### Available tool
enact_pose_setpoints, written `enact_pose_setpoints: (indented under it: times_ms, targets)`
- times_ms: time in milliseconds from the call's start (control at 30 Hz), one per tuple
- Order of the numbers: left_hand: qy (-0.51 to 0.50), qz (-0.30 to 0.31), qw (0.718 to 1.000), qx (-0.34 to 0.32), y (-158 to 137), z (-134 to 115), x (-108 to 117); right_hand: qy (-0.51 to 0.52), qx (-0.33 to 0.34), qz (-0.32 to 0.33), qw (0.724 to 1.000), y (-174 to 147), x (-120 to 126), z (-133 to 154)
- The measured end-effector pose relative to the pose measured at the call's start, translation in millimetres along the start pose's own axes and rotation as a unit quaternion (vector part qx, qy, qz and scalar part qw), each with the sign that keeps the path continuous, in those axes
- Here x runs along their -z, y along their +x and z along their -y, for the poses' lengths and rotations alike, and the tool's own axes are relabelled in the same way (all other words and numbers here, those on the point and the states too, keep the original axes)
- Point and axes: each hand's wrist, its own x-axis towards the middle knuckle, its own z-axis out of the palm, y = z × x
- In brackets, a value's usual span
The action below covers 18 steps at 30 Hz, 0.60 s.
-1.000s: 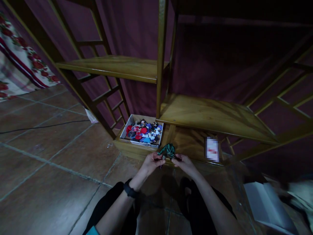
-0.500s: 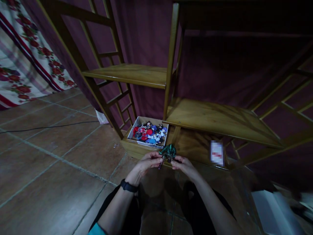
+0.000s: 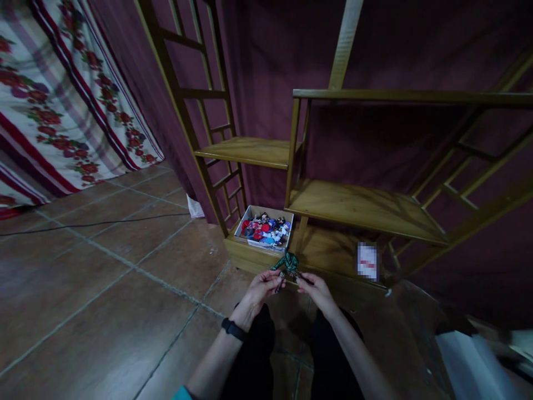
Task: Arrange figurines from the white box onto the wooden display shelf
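Between my two hands is a small dark-green figurine [image 3: 287, 263] with brownish lower parts; its finer details are too small to make out. My left hand [image 3: 265, 284], with a dark band on its wrist, pinches the left side of it. From the right, my right hand [image 3: 315, 288] grips its lower edge with thumb and fingers. Just beyond it, a white cardboard box [image 3: 249, 242] holds a jumble of small red, blue, black and white trinkets [image 3: 268, 229].
The box stands on the low base of a wooden shelf unit [image 3: 362, 208]. A white card [image 3: 368, 261], blurred out, is on the base to the right. A black cable [image 3: 104, 222] crosses the tiled floor [image 3: 104, 311]. A flowered cloth [image 3: 62, 111] hangs at left.
My view has shifted, so the shelf and box appear slightly lower and further right. Both hands still hold the green figurine, which has turned a little.
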Motion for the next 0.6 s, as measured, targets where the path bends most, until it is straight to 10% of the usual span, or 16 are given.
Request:
enact_pose_setpoints:
  times_ms: [600]
  targets:
    - [-0.018,0.025,0.996,-0.08,-28.0,21.5,-26.8,0.054,0.037,-0.006,0.998,-16.4,11.1,-19.2]
